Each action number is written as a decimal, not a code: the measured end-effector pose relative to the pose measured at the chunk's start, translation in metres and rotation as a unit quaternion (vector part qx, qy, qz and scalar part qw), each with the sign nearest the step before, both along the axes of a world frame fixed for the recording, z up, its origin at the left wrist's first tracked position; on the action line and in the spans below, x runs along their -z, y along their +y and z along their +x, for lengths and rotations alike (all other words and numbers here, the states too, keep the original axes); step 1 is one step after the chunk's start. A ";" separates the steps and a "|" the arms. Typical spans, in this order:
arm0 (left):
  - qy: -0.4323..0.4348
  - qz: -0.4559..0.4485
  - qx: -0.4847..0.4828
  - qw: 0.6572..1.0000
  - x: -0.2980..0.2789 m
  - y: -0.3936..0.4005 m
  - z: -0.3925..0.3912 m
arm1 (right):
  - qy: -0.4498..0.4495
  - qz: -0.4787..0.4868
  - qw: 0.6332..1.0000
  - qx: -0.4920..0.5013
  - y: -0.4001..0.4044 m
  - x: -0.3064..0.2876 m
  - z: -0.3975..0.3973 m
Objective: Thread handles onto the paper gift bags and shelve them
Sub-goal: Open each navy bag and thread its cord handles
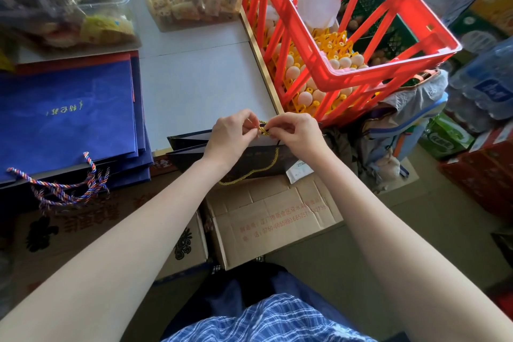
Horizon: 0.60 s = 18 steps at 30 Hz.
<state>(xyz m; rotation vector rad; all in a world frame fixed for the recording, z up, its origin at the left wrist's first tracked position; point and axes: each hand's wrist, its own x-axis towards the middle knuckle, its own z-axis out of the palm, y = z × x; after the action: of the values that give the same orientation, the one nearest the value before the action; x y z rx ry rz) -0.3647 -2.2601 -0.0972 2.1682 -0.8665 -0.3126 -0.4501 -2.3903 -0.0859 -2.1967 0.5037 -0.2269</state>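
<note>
The dark gift bag [249, 155] stands open on the cardboard box [274, 216], just in front of the red egg crate [347, 36]; both hands meet at the bag's upper edge nearest the crate, the left hand [230, 133] and right hand [294, 130] each pinching the gold cord [262, 128], whose loop already hangs down the bag's face; the step in hand looks like knotting the cord end inside the rim; to do it well, keep the knot tight against the paper so it cannot slip back through the hole, pull gently so the rim does not tear, and match the loop's length on both sides; finished blue bags [69, 116] with striped handles lie stacked on the tabletop [200, 80], well to the left of the crate.
</note>
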 end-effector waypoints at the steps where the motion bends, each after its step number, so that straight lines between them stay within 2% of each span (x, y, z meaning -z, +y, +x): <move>1: -0.001 0.007 -0.003 1.000 0.000 -0.001 0.001 | 0.002 0.013 1.000 -0.003 -0.001 -0.001 0.000; 5: 0.033 0.030 -0.024 0.999 -0.003 -0.004 0.005 | 0.014 0.031 0.999 -0.012 -0.004 -0.001 0.002; 9: 0.178 0.015 0.026 0.984 -0.010 -0.005 0.013 | 0.003 0.040 0.999 0.009 -0.004 0.000 0.001; 14: 0.172 0.016 0.036 0.984 -0.010 -0.003 0.017 | -0.005 0.059 0.998 0.021 -0.001 0.000 0.002; 18: 0.198 -0.005 0.024 0.980 -0.010 -0.009 0.015 | -0.021 -0.029 0.999 0.021 0.006 0.006 -0.002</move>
<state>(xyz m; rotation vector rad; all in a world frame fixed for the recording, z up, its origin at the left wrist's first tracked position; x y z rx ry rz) -0.3499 -2.2689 -0.0867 1.9805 -0.6902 -0.7339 -0.4521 -2.3840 -0.0917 -2.2342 0.5263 -0.3130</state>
